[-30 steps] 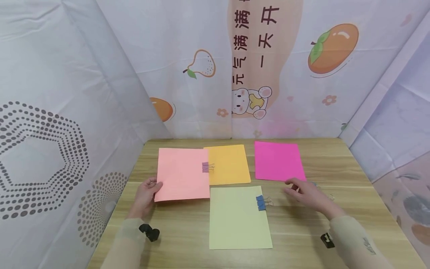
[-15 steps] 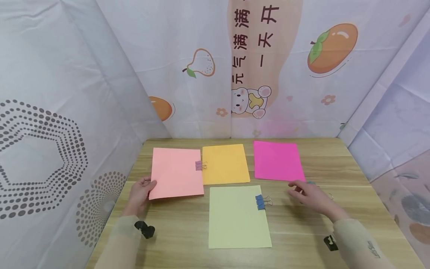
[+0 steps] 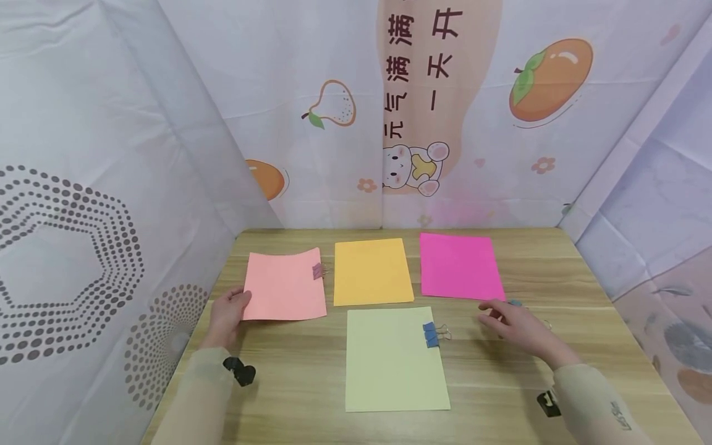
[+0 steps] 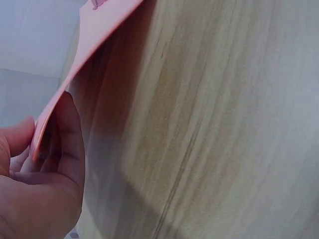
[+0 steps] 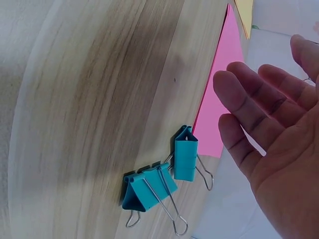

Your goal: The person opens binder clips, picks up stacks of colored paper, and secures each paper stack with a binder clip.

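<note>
My left hand (image 3: 225, 316) pinches the left edge of a salmon-pink paper stack (image 3: 285, 287) between thumb and fingers. The paper bows, and its near edge is lifted off the table in the left wrist view. A purple binder clip (image 3: 317, 271) is clamped on the stack's right edge. My right hand (image 3: 516, 326) holds nothing and hovers with relaxed fingers below the magenta paper (image 3: 460, 266). Close to it, two teal binder clips lie on the table: one narrow clip (image 5: 185, 159) and one wider clip (image 5: 149, 188). In the head view the right hand mostly hides them.
Yellow-orange paper (image 3: 372, 272) lies between the salmon and magenta sheets. Pale green paper (image 3: 395, 361) sits nearer, with a blue binder clip (image 3: 431, 334) on its right edge. Printed curtains (image 3: 334, 161) hang behind and at the sides of the wooden table (image 3: 300, 383).
My left hand has drawn the clipped salmon paper leftward, off the yellow-orange paper, and a gap now separates them. The paper has become more bent. The right hand has shifted only slightly right.
</note>
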`<act>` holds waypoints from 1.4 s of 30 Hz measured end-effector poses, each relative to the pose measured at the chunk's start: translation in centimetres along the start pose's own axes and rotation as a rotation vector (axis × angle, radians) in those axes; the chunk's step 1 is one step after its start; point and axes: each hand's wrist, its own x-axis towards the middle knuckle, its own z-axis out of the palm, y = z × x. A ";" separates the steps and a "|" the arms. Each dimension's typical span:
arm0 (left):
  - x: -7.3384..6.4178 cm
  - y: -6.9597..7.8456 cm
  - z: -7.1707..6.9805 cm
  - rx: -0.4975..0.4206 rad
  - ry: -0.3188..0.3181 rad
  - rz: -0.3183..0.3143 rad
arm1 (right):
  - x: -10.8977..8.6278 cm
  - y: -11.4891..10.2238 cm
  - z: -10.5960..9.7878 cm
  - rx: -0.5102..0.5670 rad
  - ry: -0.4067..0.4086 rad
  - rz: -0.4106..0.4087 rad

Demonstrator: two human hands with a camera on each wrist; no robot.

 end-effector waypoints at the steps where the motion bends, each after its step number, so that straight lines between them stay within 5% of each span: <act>1: 0.0 0.1 0.0 -0.014 0.004 0.005 | 0.0 0.0 0.0 0.001 0.000 0.002; 7: -0.2 0.2 0.1 -0.085 0.026 0.033 | -0.2 0.1 -0.1 0.028 -0.014 0.005; 14: -0.4 0.5 0.4 0.088 0.091 0.064 | -0.4 0.4 -0.2 0.044 -0.010 0.025; 23: -1.0 2.0 2.5 0.343 -0.017 0.219 | -0.6 0.6 -0.3 0.079 -0.011 0.030; 34: -2.0 2.4 6.3 0.422 -0.086 0.356 | -0.6 1.0 -0.3 0.023 0.016 0.025; 42: -2.5 2.2 8.5 0.448 -0.131 0.395 | -0.7 1.1 -0.5 0.006 0.024 0.026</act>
